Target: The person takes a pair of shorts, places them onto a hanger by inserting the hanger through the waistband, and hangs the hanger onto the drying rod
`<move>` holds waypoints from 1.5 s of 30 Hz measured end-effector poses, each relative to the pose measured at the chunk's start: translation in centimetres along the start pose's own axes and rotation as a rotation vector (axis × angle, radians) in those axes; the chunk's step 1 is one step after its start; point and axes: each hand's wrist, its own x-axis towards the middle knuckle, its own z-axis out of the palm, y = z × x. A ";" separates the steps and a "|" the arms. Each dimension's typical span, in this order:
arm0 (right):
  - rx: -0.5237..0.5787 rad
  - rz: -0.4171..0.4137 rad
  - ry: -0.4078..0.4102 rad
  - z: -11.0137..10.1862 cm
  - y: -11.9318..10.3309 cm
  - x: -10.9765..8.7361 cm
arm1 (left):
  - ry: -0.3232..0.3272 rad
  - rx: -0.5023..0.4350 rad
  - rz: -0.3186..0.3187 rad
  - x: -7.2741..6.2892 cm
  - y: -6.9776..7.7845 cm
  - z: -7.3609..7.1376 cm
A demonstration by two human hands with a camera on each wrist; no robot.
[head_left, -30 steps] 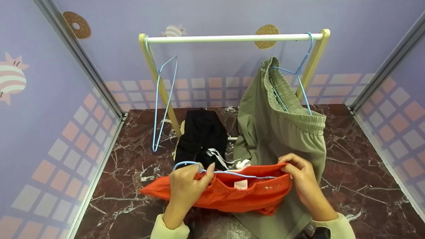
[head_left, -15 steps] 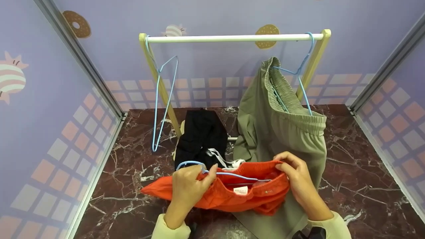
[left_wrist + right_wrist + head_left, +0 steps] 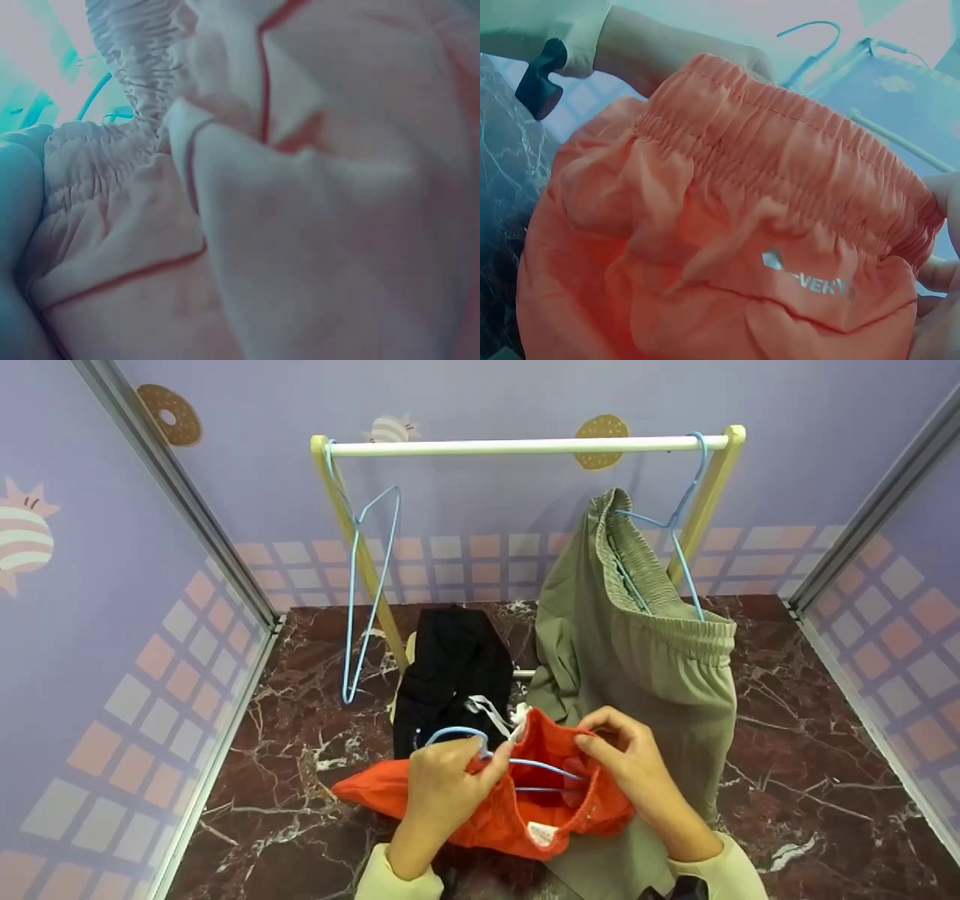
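A pair of orange-red shorts [image 3: 495, 829] with a gathered elastic waist is held up in the head view, its waist opening facing up. My left hand [image 3: 446, 784] grips the left part of the waistband together with a light blue hanger [image 3: 551, 769]. The hanger's hook sticks up above that hand, and its wires run inside the waist. On the right, my right hand [image 3: 634, 765] pinches the waistband between thumb and fingers. A white label [image 3: 541, 833] shows at the near inner edge. In the right wrist view, a white logo [image 3: 806, 281] marks the shorts' outside.
A rack with a white rail [image 3: 517, 446] stands behind. An empty blue hanger [image 3: 351, 622] hangs at its left. Green elastic-waist pants [image 3: 637, 682] hang on another hanger at the right. A black garment [image 3: 457, 667] with white cord lies on the dark marbled surface [image 3: 277, 765].
My right hand has moved left with its side of the waistband, bringing it nearer my left hand. The waist opening gapes wider, showing more hanger wire. My left hand has shifted slightly right.
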 end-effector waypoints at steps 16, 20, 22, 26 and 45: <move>-0.222 -0.042 -0.143 1.5 0.9 0.1 | -0.029 -0.011 -0.029 -0.3 0.3 0.4; -0.249 -0.076 -0.202 1.4 1.0 -0.1 | -0.017 -0.014 -0.031 -0.3 0.2 0.4; -0.261 -0.098 -0.224 1.2 1.0 -0.3 | -0.012 -0.006 -0.032 -0.3 0.2 0.4; -0.306 -0.161 -0.312 0.5 0.7 -0.7 | -0.006 0.021 -0.042 -0.2 0.0 0.3; -0.492 -0.543 -0.257 -0.5 1.9 -1.0 | -0.014 0.013 -0.031 0.0 -0.2 -0.5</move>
